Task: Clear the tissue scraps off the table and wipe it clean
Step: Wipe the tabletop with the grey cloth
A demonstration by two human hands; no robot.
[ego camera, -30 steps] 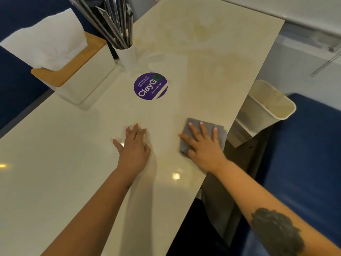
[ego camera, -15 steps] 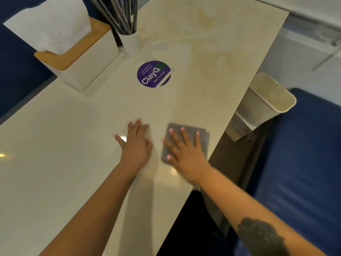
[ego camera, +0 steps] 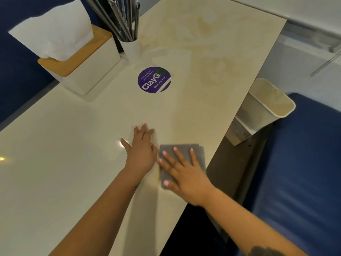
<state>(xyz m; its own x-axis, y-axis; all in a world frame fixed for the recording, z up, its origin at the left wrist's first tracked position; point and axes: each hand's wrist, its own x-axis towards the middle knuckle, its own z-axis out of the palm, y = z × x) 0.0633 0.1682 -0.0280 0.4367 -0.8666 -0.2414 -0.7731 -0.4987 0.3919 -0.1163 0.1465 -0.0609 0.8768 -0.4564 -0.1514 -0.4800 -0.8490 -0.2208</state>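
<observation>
A folded grey cloth [ego camera: 198, 153] lies flat on the cream table [ego camera: 73, 163], close to its right edge. My right hand [ego camera: 186, 174] presses down on the cloth with straight, spread fingers. Just left of it, my left hand [ego camera: 141, 150] rests flat on the bare tabletop, fingers straight, holding nothing. The two hands almost touch. I see no tissue scraps on the table.
At the back left stands a white tissue box [ego camera: 83, 67] with a wooden lid, beside a white cup of metal utensils [ego camera: 130, 47]. A purple round sticker [ego camera: 154, 80] marks the table. A cream bin [ego camera: 265, 106] hangs off the right edge above a blue seat [ego camera: 304, 172].
My right hand slid the grey cloth leftward along the table, from near the right edge up against my left hand. My left hand stayed flat in place.
</observation>
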